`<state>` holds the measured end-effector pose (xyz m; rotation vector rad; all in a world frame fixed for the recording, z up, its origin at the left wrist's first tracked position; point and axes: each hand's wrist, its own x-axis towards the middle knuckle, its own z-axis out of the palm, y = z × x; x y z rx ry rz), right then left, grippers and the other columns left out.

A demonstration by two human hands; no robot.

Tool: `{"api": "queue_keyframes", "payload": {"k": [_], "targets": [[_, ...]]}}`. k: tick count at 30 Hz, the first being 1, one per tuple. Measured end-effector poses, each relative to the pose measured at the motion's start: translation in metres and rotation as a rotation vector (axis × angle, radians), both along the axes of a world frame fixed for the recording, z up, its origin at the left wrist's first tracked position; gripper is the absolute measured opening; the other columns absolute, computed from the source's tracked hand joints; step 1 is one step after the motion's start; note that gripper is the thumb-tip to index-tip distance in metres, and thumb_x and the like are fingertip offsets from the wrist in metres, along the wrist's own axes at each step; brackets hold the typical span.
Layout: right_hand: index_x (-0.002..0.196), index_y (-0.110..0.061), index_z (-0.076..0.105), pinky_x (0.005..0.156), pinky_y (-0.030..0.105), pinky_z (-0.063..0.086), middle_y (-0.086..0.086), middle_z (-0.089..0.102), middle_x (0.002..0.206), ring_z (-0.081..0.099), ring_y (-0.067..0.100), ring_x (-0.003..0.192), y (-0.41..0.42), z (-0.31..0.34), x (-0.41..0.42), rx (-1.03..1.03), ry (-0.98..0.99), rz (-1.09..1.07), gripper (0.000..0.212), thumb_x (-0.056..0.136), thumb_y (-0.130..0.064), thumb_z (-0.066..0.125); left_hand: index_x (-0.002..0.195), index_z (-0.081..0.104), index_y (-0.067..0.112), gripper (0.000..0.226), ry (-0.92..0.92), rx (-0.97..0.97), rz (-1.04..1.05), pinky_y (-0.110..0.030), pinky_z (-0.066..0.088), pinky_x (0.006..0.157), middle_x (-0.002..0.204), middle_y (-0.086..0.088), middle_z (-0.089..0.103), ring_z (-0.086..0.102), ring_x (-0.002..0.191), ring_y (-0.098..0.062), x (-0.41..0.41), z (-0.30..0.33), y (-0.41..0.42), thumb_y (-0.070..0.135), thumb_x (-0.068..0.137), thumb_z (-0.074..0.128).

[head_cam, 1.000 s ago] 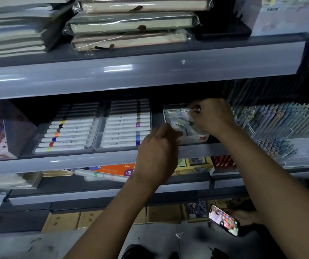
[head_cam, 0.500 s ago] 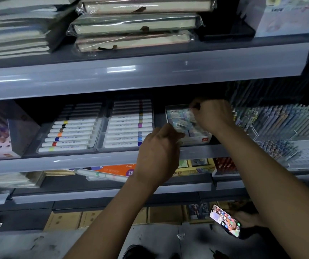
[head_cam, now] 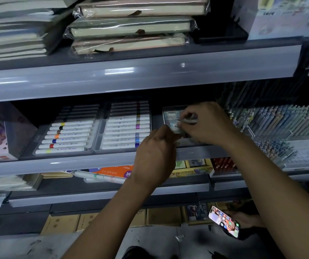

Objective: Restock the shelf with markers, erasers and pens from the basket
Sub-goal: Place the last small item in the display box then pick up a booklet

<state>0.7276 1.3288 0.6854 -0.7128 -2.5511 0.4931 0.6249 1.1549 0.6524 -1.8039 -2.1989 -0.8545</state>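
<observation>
Both my hands, left hand (head_cam: pixel 155 156) and right hand (head_cam: pixel 206 124), are pinching small eraser packs (head_cam: pixel 173 118) at the shelf (head_cam: pixel 93 163) front edge, next I'd probably tuck them flat.

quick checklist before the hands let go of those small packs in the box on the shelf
1. Right hand pinches a small barcoded pack: ok.
2. Left hand at the pale cardboard box: ok; its grip cannot tell.
3. Box sits behind the grey shelf edge: ok.
4. Clear tray of white markers apart from the hands: ok.
5. Room left in the box: cannot tell.
</observation>
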Motion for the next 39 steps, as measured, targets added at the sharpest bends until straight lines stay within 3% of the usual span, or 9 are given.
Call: {"api": "queue_keyframes", "payload": {"k": [3, 8, 11, 15, 18, 24, 33, 36, 39], "targets": [[0.100, -0.026, 0.080, 0.086, 0.037, 0.058, -0.005, 0.073, 0.100, 0.066, 0.015, 0.091, -0.004, -0.001, -0.002, 0.018, -0.030, 0.025, 0.016, 0.085, -0.030, 0.082, 0.119, 0.073, 0.014, 0.029, 0.001, -0.006, 0.005, -0.045, 0.056, 0.066, 0.108, -0.008, 0.062, 0.064, 0.090, -0.031, -0.001, -0.001, 0.000, 0.004, 0.092, 0.070], [0.107, -0.026, 0.081, 0.085, 0.022, 0.049, -0.002, 0.078, 0.107, 0.071, 0.016, 0.097, -0.005, -0.004, -0.014, 0.064, 0.014, -0.029, 0.017, 0.090, -0.025, 0.080, 0.121, 0.073, 0.014, 0.030, -0.005, -0.002, 0.002, -0.045, 0.056, 0.067, 0.111, -0.006, 0.062, 0.064, 0.091, -0.028, -0.002, -0.003, 0.000, 0.005, 0.094, 0.067], [0.110, -0.022, 0.081, 0.089, 0.025, 0.054, 0.002, 0.078, 0.111, 0.072, 0.019, 0.100, -0.005, -0.007, -0.023, 0.025, 0.038, -0.057, 0.019, 0.091, -0.022, 0.079, 0.124, 0.073, 0.015, 0.033, -0.006, -0.005, 0.004, -0.045, 0.057, 0.070, 0.113, -0.006, 0.062, 0.064, 0.094, -0.029, -0.002, -0.003, 0.000, 0.005, 0.094, 0.066], [0.103, -0.017, 0.082, 0.087, 0.024, 0.054, 0.002, 0.079, 0.103, 0.073, 0.018, 0.094, -0.003, -0.009, -0.034, 0.003, 0.065, -0.075, 0.013, 0.092, -0.018, 0.077, 0.127, 0.072, 0.014, 0.033, -0.016, -0.013, 0.008, -0.043, 0.058, 0.074, 0.116, -0.006, 0.064, 0.064, 0.097, -0.027, 0.000, -0.001, -0.001, 0.006, 0.096, 0.065], [0.100, -0.017, 0.083, 0.086, 0.032, 0.060, 0.001, 0.080, 0.099, 0.074, 0.019, 0.092, -0.004, -0.011, -0.037, -0.003, 0.083, -0.087, 0.012, 0.093, -0.014, 0.074, 0.125, 0.072, 0.013, 0.029, -0.023, -0.023, 0.016, -0.037, 0.056, 0.073, 0.115, -0.006, 0.063, 0.064, 0.096, -0.025, 0.002, 0.000, -0.001, 0.008, 0.098, 0.064], [0.103, -0.020, 0.082, 0.086, 0.039, 0.062, 0.002, 0.080, 0.102, 0.075, 0.023, 0.094, -0.007, -0.010, -0.036, -0.021, 0.076, -0.107, 0.013, 0.093, -0.021, 0.074, 0.129, 0.071, 0.015, 0.033, -0.009, -0.017, 0.006, -0.042, 0.055, 0.077, 0.114, -0.007, 0.064, 0.061, 0.096, -0.026, 0.001, 0.000, -0.001, 0.008, 0.098, 0.064], [0.118, -0.015, 0.074, 0.078, 0.033, 0.051, 0.012, 0.072, 0.106, 0.065, 0.031, 0.099, -0.030, -0.009, -0.033, 0.088, 0.086, -0.163, 0.026, 0.098, -0.027, 0.063, 0.121, 0.073, 0.013, 0.030, -0.093, 0.075, 0.011, -0.037, 0.052, 0.081, 0.117, -0.004, 0.069, 0.062, 0.100, -0.022, -0.002, 0.002, -0.017, 0.006, 0.095, 0.060], [0.120, -0.016, 0.072, 0.083, 0.038, 0.054, 0.012, 0.069, 0.111, 0.062, 0.031, 0.104, -0.047, -0.004, -0.036, 0.085, 0.104, -0.141, 0.027, 0.099, -0.028, 0.062, 0.113, 0.073, 0.013, 0.023, -0.097, 0.111, 0.062, -0.044, 0.051, 0.078, 0.108, -0.004, 0.066, 0.062, 0.095, -0.026, -0.016, 0.004, -0.026, 0.006, 0.095, 0.059], [0.126, -0.018, 0.069, 0.088, 0.041, 0.054, 0.010, 0.065, 0.119, 0.060, 0.030, 0.111, -0.069, 0.001, -0.047, 0.080, 0.091, -0.117, 0.031, 0.099, -0.031, 0.060, 0.114, 0.071, 0.013, 0.022, -0.067, 0.111, 0.150, -0.041, 0.051, 0.080, 0.111, -0.005, 0.065, 0.060, 0.099, -0.025, -0.038, 0.005, -0.039, 0.010, 0.095, 0.059]]}}
